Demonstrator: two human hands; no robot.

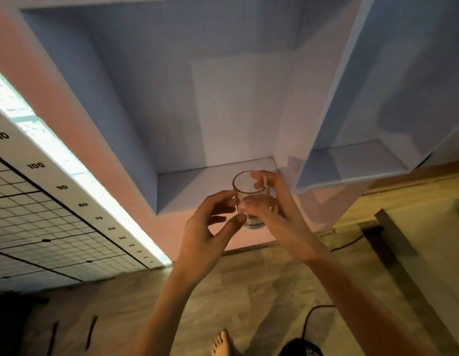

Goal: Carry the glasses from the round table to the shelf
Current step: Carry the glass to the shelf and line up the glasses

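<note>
A clear empty drinking glass (249, 183) is held upright in the air, just in front of the open blue wall shelf (197, 181). My right hand (272, 201) wraps around the glass from the right, fingers over its far side and thumb across the front. My left hand (210, 227) is at the glass's left side, fingertips and thumb touching its lower wall. The glass sits slightly above the shelf's lower ledge. The round table is out of view.
An open shelf door (351, 98) hangs to the right of the niche. A measuring board with numbers (56, 201) leans on the left wall. A black cable (310, 317) lies on the floor, and a bare foot (222, 343) stands below.
</note>
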